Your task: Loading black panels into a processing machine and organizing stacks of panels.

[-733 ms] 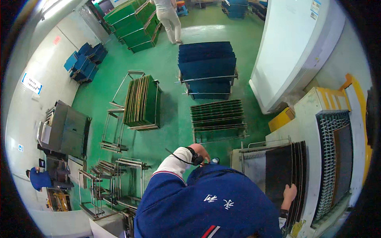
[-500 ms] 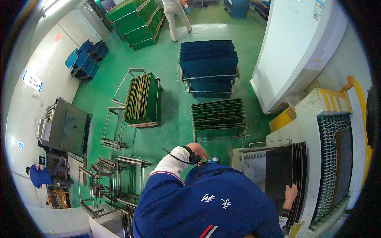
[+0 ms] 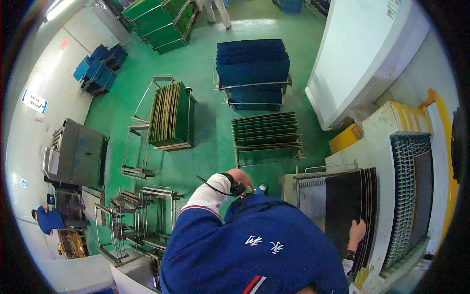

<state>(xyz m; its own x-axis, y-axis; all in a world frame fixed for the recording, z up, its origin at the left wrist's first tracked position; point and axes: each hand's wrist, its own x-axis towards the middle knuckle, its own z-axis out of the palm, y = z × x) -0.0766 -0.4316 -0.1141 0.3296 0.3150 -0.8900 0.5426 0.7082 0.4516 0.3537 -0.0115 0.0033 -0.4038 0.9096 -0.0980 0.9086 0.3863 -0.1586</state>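
Observation:
My right hand (image 3: 357,234) grips the right edge of a dark flat panel (image 3: 341,201) with its fingers wrapped round it. That panel stands first in a row of several thin upright panels in a metal rack (image 3: 312,196) on the right. My left hand (image 3: 241,179), with a black band and a cord at its wrist, hangs beside my thigh. Its fingers are bent a little and apart, and nothing shows in them.
Ahead stand racks of green boards (image 3: 264,133), blue panels (image 3: 252,73) and brown-edged green boards (image 3: 169,117). Bare metal frames (image 3: 137,215) lie left. A mesh-belt machine (image 3: 409,161) is at the right. Another person (image 3: 49,219) is far left; legs (image 3: 223,13) show behind.
My view has tipped slightly, so the racks ahead sit higher in the picture. My right hand keeps its grip on the panel. The person at the back has moved mostly out of view.

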